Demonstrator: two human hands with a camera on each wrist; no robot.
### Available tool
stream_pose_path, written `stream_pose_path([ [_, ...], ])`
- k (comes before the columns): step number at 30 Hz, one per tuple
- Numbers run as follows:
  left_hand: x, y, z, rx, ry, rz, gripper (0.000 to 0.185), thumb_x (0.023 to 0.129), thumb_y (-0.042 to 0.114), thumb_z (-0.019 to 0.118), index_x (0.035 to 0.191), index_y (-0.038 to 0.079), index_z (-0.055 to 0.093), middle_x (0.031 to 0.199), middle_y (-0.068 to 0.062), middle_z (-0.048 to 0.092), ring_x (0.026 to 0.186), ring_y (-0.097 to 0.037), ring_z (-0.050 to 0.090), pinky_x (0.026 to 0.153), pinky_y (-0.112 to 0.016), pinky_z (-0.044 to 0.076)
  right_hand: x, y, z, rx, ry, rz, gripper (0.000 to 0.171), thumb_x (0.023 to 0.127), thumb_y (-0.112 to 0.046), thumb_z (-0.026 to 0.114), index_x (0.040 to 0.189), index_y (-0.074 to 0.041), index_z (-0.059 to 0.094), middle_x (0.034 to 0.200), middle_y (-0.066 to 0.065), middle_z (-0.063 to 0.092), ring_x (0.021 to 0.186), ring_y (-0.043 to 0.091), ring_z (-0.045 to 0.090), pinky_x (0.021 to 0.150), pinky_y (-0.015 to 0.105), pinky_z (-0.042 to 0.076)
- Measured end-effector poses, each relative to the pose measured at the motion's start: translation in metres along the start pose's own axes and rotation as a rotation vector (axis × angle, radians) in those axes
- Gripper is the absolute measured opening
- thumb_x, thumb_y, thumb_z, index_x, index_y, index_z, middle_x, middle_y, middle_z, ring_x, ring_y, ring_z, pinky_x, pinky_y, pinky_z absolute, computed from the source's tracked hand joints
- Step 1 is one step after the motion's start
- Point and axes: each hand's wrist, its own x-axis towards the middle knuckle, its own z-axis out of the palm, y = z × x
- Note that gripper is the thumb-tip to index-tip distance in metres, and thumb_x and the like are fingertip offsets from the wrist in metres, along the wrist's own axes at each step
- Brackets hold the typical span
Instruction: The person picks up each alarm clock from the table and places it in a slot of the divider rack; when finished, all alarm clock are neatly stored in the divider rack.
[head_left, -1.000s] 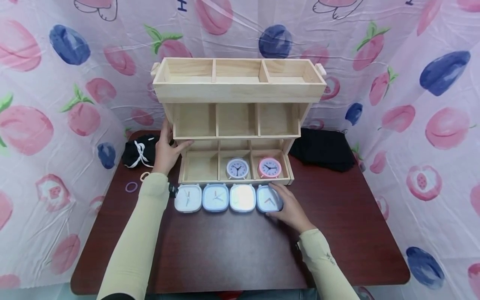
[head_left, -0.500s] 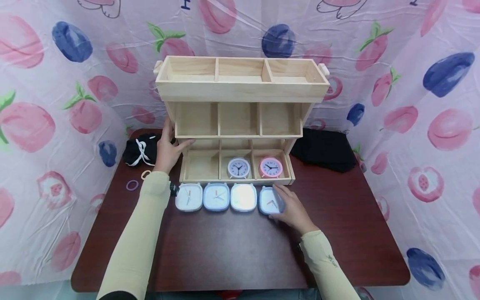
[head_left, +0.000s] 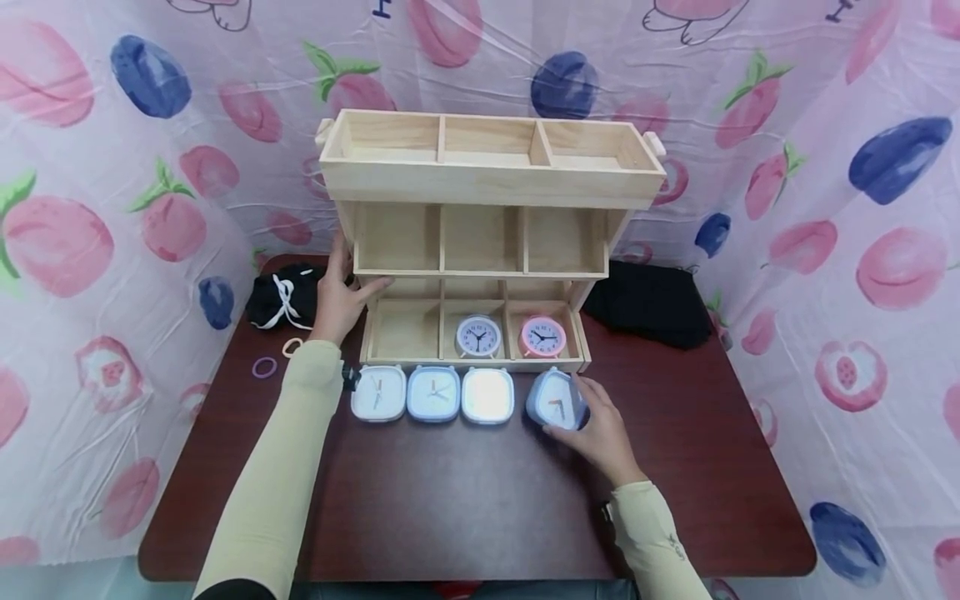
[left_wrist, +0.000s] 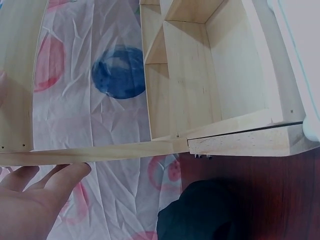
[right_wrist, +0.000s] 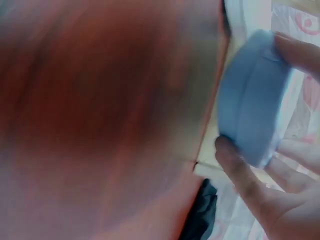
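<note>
My right hand (head_left: 603, 437) holds a light blue square alarm clock (head_left: 553, 402) by its edges. In the right wrist view the clock (right_wrist: 252, 100) shows its thick rounded side, thumb and fingers on opposite sides. My left hand (head_left: 339, 304) grips the left side of a three-tier wooden storage box (head_left: 491, 185), its thumb at the middle tray and its fingers along the side strut (left_wrist: 100, 153). In the bottom tray (head_left: 405, 332) stand a lavender round alarm clock (head_left: 478, 337) in the middle compartment and a pink round alarm clock (head_left: 542, 337) in the right one.
In front of the box lie a white square clock (head_left: 378, 393), a blue square clock (head_left: 433, 393) and a glare-covered square clock (head_left: 487, 396). A black drawstring bag (head_left: 283, 297) and two rings (head_left: 264, 367) are at left, folded black cloth (head_left: 648, 304) at right.
My right hand has lifted the blue square clock from the right end of the row, shifting it right and tilting it. My left hand stays on the box.
</note>
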Motion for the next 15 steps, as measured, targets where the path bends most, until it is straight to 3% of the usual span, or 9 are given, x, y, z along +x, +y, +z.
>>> stream_pose_path([
  [6, 0.002, -0.001, -0.001, 0.000, -0.005, -0.001, 0.109, 0.094, 0.027, 0.085, 0.166, 0.058, 0.010, 0.177, 0.011, 0.027, 0.161, -0.029, 0.036, 0.127, -0.058, 0.038, 0.020, -0.030, 0.005, 0.167, 0.069, -0.111, 0.102, 0.070, -0.021, 0.102, 0.157, -0.006, 0.052, 0.152, 0.019, 0.055, 0.128, 0.036, 0.062, 0.098, 0.056, 0.061],
  [12, 0.001, -0.002, -0.001, -0.015, -0.003, -0.004, 0.109, 0.094, 0.023, 0.085, 0.166, 0.057, 0.011, 0.177, 0.007, 0.028, 0.161, -0.029, 0.035, 0.127, -0.059, 0.038, 0.059, -0.076, 0.021, 0.175, 0.001, -0.208, 0.103, 0.068, -0.024, 0.103, 0.157, -0.008, 0.053, 0.153, 0.018, 0.057, 0.136, 0.036, 0.059, 0.112, 0.054, 0.053],
  [15, 0.001, -0.002, 0.000, -0.018, 0.001, -0.001, 0.110, 0.094, 0.022, 0.085, 0.167, 0.057, 0.011, 0.177, 0.004, 0.029, 0.161, -0.029, 0.036, 0.126, -0.059, 0.038, 0.082, -0.105, 0.035, 0.157, -0.053, -0.223, 0.096, 0.068, -0.026, 0.103, 0.150, -0.008, 0.057, 0.144, 0.016, 0.064, 0.130, 0.035, 0.063, 0.109, 0.053, 0.055],
])
